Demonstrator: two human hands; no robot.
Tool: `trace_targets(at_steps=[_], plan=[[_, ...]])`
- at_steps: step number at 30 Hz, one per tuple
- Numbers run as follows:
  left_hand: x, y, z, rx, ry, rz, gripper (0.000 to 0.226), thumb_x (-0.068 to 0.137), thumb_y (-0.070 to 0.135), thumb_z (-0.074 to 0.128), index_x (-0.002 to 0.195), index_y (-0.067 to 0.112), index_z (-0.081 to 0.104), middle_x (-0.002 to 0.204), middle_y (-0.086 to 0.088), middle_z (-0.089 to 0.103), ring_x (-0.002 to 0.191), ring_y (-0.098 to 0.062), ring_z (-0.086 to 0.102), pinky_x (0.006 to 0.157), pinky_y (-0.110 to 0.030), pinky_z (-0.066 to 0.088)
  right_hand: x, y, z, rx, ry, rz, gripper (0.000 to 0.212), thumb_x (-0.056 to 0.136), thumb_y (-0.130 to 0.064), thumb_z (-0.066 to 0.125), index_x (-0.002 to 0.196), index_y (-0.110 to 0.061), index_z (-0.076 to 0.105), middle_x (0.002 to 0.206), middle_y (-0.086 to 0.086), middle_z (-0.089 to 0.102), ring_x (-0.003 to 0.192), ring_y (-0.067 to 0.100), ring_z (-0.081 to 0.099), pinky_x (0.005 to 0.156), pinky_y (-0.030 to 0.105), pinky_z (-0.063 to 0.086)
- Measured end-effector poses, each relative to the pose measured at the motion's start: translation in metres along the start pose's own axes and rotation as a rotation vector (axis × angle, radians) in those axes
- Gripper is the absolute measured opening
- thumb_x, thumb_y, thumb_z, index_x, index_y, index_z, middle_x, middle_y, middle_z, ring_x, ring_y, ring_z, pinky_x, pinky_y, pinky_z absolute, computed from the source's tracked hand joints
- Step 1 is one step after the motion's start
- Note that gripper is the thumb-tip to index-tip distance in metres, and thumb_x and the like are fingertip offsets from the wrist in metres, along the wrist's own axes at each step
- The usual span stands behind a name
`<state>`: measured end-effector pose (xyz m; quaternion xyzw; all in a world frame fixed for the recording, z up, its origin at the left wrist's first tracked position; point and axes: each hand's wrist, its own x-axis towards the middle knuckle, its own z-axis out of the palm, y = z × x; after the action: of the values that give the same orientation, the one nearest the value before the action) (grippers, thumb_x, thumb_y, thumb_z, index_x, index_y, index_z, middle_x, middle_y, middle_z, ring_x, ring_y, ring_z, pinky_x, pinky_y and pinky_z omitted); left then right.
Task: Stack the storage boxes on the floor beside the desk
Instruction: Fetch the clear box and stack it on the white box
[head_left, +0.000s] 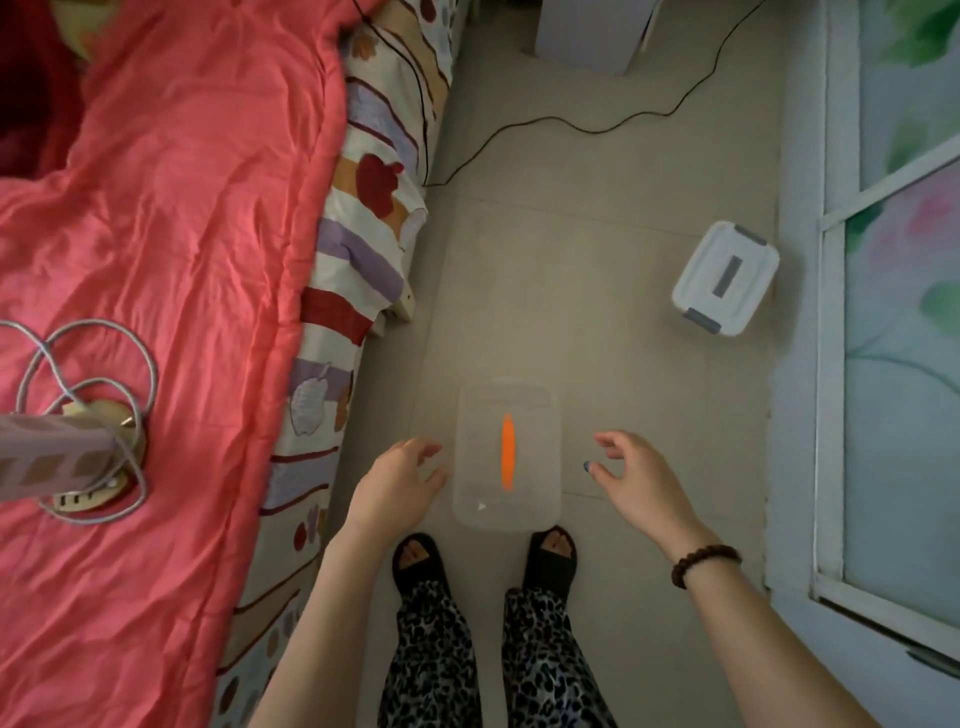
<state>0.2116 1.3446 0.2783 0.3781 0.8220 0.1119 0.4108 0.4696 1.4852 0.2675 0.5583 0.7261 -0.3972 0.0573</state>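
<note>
A clear plastic storage box (535, 499) with an orange handle on its lid stands on the floor just in front of my feet. My left hand (400, 480) hovers at its left side and my right hand (636, 475) at its right side. Both hands hold nothing, with fingers spread and curled. Neither touches the box. A second storage box (724, 278), white with grey clips and a grey handle, sits on the floor farther away at the right, close to the wall.
A bed with a pink quilt (171, 260) and patterned sheet fills the left side; a power strip with coiled cable (78, 457) lies on it. A black cord (597, 124) trails over the tiled floor. A white piece of furniture (592, 31) stands at the far end, a glazed door (893, 312) at the right.
</note>
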Motion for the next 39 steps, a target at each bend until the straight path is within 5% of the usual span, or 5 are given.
trace_targets(at_steps=[12,24,31,39], plan=[[0.104,-0.059,0.110,0.024,-0.120,-0.119,0.044,0.087,0.038,0.056,0.128,0.021,0.052,0.128,0.001,0.056,0.115,-0.017,0.052,0.094,-0.039,0.046,0.095,0.088,0.098,0.095,-0.060,0.082,0.038,0.085,-0.024,0.066,0.121,-0.017,0.057,0.118,-0.002,0.061,0.102,0.008,0.057,0.086,0.023,0.043],[0.174,-0.103,0.184,0.017,-0.230,-0.192,0.043,0.089,0.036,0.054,0.128,0.017,0.051,0.129,-0.001,0.055,0.116,-0.019,0.052,0.094,-0.033,0.043,0.159,0.149,0.160,0.188,-0.092,0.199,0.043,0.084,-0.025,0.069,0.125,-0.017,0.055,0.121,-0.004,0.060,0.101,0.009,0.057,0.087,0.023,0.043],[0.214,-0.138,0.222,-0.082,-0.158,-0.310,0.044,0.089,0.029,0.057,0.128,0.010,0.050,0.131,-0.010,0.053,0.116,-0.024,0.051,0.099,-0.037,0.042,0.194,0.168,0.196,0.211,-0.078,0.226,0.047,0.084,-0.026,0.068,0.128,-0.018,0.052,0.119,-0.006,0.057,0.101,0.008,0.054,0.084,0.022,0.040],[0.242,-0.163,0.264,-0.060,-0.141,-0.381,0.054,0.088,0.033,0.056,0.134,0.008,0.044,0.134,-0.012,0.050,0.116,-0.026,0.051,0.097,-0.036,0.043,0.217,0.207,0.227,0.407,0.030,0.469,0.058,0.084,-0.024,0.070,0.135,-0.011,0.044,0.128,0.009,0.055,0.109,0.020,0.055,0.089,0.029,0.043]])
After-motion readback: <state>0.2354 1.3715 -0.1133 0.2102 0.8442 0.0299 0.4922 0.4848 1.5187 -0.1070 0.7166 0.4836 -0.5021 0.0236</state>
